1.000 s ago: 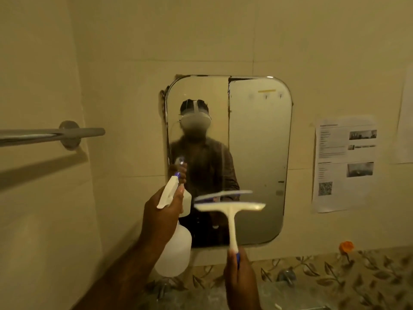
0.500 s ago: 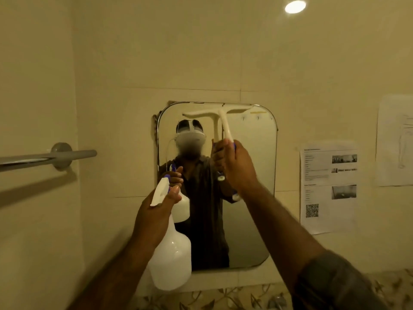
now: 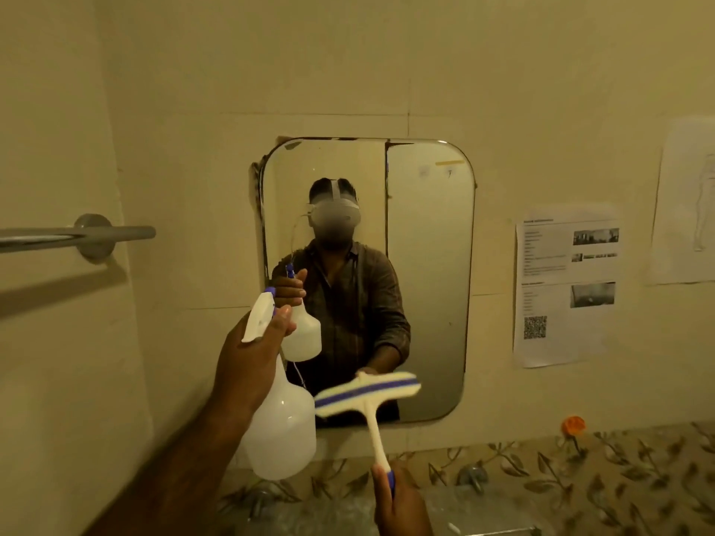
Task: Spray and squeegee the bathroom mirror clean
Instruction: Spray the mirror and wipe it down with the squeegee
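Mirror (image 3: 425,288): fixed to the tiled wall above the patterned bench (image 3: 580,470), rounded corners, glass reads fairly clear; a vertical seam in the reflection.

Spray bottle (image 3: 280,427): translucent white, held upright in front of the mirror's lower left edge. Contents not discernible through the wall; it may hold clear liquid or be near empty. Nozzle points toward the glass, presumably kept ready for another spray.

Squeegee (image 3: 367,392): white, blue strip along the blade, tilted, just in front of the mirror's bottom edge; contact with the glass cannot be confirmed. Blurred, so likely in motion. Judged to be at the bottom of a stroke.

Left hand (image 3: 251,361): fingers wrapped round the bottle neck, one at the trigger.

Right hand (image 3: 402,504): fingers closed on the squeegee handle end, low, giving reach.
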{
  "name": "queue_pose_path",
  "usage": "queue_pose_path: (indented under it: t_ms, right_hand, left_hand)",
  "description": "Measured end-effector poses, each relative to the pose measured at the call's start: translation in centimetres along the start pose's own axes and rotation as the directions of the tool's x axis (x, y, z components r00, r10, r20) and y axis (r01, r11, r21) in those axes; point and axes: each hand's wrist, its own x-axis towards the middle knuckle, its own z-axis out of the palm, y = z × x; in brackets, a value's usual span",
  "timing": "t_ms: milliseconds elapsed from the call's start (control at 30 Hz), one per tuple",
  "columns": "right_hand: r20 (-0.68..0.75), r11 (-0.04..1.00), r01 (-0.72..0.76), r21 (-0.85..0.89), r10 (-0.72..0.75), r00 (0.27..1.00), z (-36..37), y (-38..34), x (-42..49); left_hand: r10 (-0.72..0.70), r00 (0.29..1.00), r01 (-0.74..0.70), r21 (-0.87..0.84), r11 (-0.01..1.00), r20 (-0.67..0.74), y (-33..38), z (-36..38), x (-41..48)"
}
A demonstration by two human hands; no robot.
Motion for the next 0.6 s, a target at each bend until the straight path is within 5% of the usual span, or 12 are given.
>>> queue_pose_path:
  t_ms: [100, 200, 300, 433, 600]
  right_hand:
    - [0.096, 0.998, -0.053, 0.039, 0.049, 0.994, -1.2, 1.7, -0.8]
    - [-0.046, 0.997, -0.042, 0.058, 0.045, 0.998, -3.8, -0.7, -1.5]
    - [-0.060, 0.971, 0.159, 0.179, -0.151, 0.987, -8.2, -6.8, -1.7]
    - [-0.194, 0.822, 0.510, 0.254, -0.473, 0.859, -13.2, -18.8, 3.0]
    - [-0.244, 0.765, 0.579, 0.281, -0.527, 0.814, -14.7, -24.7, 6.9]
  left_hand:
    - [-0.005, 1.000, 0.005, 0.002, 1.000, -0.002, -0.1, 0.1, -0.7]
    - [0.016, 1.000, -0.016, 0.001, 1.000, 0.018, 0.1, 0.1, -1.2]
    - [0.012, 1.000, -0.012, 0.002, 1.000, 0.009, 0.7, 0.6, -1.3]
    - [0.006, 1.000, -0.005, -0.050, 0.999, 0.013, 2.1, 1.8, -1.1]
    - [0.023, 1.000, -0.024, -0.062, 0.998, -0.012, 2.7, 2.3, -1.0]
